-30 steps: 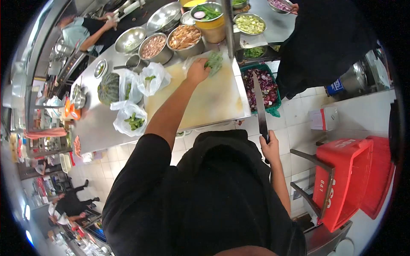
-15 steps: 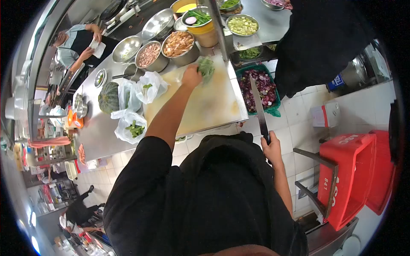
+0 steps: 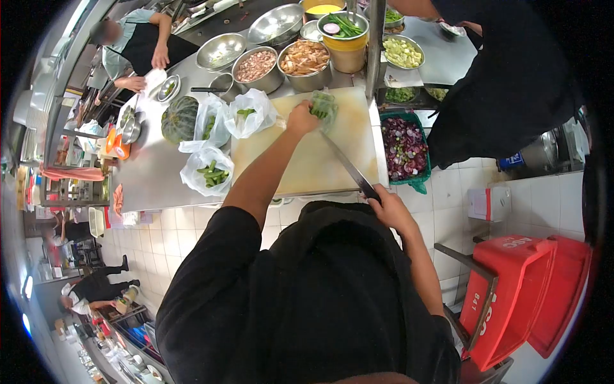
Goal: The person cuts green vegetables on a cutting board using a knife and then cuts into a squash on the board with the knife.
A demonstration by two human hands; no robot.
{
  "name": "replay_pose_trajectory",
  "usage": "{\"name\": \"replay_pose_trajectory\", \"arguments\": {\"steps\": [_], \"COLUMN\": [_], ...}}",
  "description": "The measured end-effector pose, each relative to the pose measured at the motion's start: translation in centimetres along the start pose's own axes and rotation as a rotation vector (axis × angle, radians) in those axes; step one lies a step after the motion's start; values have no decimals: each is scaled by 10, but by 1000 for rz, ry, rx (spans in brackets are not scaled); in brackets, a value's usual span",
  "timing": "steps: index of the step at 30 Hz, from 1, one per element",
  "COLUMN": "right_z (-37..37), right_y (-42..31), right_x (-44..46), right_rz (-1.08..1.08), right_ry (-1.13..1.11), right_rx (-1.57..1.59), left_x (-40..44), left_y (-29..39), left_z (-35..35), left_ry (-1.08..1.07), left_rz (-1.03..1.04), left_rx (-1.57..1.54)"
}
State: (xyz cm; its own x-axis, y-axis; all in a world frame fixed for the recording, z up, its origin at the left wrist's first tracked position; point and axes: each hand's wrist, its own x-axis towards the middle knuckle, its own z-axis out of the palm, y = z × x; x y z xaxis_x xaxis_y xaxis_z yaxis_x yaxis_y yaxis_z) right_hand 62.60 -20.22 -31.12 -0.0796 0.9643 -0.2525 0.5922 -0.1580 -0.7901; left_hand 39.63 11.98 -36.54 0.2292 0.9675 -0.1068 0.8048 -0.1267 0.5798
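My left hand (image 3: 303,119) is closed on a thin clear plastic bag (image 3: 325,107) with something green inside, over the upper part of a yellowish cutting board (image 3: 307,168). My right hand (image 3: 387,206) grips the black handle of a long knife (image 3: 348,165). The blade reaches over the board, its tip just below the plastic bag. Left of the board lie white plastic bags with green vegetables, one near the top (image 3: 251,114) and one lower (image 3: 207,169).
A green pumpkin (image 3: 180,120) sits left of the bags. Bowls of chopped meat (image 3: 256,66) and orange-brown pieces (image 3: 305,57) stand behind the board. Right are a basket of purple onion (image 3: 404,147), a person in black (image 3: 505,83) and a red bin (image 3: 505,288).
My right hand has swung the knife leftward from beside the onion basket to over the board. My left hand still holds the plastic bag. The person at upper left has leaned toward the counter.
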Motion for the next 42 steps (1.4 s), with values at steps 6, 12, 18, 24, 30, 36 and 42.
{"name": "replay_pose_trajectory", "arguments": {"steps": [6, 12, 18, 24, 30, 36, 42], "right_z": [3, 2, 11, 8, -3, -17, 0], "right_y": [-7, -4, 8, 9, -3, -39, -17], "right_x": [19, 9, 2, 5, 32, 61, 83], "right_rz": [78, 76, 12, 25, 8, 251, 190], "right_ry": [-103, -92, -28, -63, -121, -233, -125], "right_rx": [-78, -24, -7, -25, -65, 147, 204], "left_x": [-14, -13, -9, 34, 44, 18, 14], "left_y": [-16, -5, 12, -24, -24, 7, -17], "left_z": [7, 9, 12, 22, 5, -27, -25], "left_ry": [89, 34, -47, -181, -145, -71, 167], "left_rz": [97, 63, -8, 51, 216, 386, 444], "left_rx": [119, 215, 246, 42, -101, 34, 55]}}
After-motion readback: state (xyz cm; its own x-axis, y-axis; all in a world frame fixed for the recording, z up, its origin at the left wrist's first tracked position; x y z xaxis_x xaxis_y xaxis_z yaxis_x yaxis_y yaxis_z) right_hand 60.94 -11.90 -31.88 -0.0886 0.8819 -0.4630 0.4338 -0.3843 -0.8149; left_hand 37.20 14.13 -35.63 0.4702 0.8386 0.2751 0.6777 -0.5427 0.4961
